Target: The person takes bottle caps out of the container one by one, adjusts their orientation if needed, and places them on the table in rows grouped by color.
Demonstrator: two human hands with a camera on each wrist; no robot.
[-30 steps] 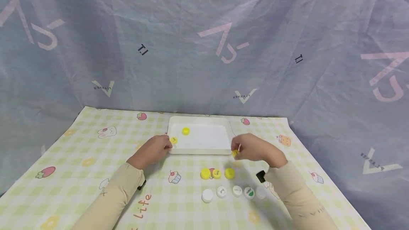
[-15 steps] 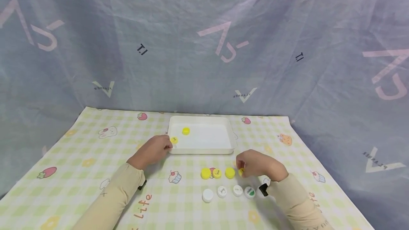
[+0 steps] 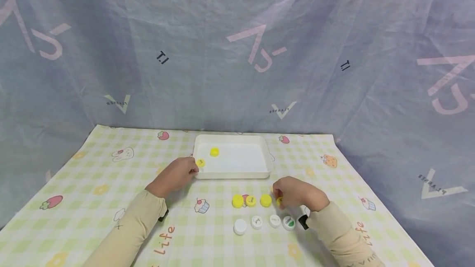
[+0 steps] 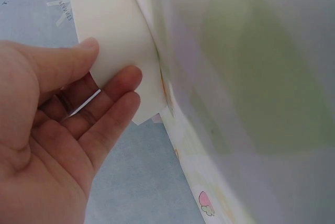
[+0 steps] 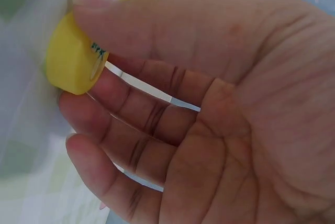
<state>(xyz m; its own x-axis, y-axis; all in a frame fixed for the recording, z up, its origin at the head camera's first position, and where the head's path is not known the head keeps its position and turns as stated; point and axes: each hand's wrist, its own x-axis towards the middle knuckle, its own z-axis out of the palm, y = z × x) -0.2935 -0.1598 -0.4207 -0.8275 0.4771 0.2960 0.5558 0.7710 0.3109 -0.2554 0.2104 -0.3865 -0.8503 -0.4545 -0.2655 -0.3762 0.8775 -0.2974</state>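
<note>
My left hand [image 3: 178, 176] grips the near left corner of a white tray [image 3: 233, 175]. In the left wrist view the thumb lies on one side of the tray wall [image 4: 112, 25], fingertips on the other. Two yellow bottle caps lie inside the tray, one by the left wall [image 3: 200, 162], one farther back [image 3: 214, 152]. My right hand [image 3: 299, 193] pinches a yellow bottle cap [image 5: 73, 59] between thumb and fingers, low at the table, at the right end of a row with several yellow caps [image 3: 265, 200]. Its fingers partly hide that cap in the head view.
In front of the yellow row lies a row of white caps, including a plain one [image 3: 240, 226] and one with a green patch [image 3: 288, 223]. A checked cloth [image 3: 92, 226] covers the table. Behind it hangs a grey-blue curtain [image 3: 204, 85].
My right hand has come down and nearer from the tray's right corner to the yellow row, carrying the yellow cap. My left hand stays on the tray.
</note>
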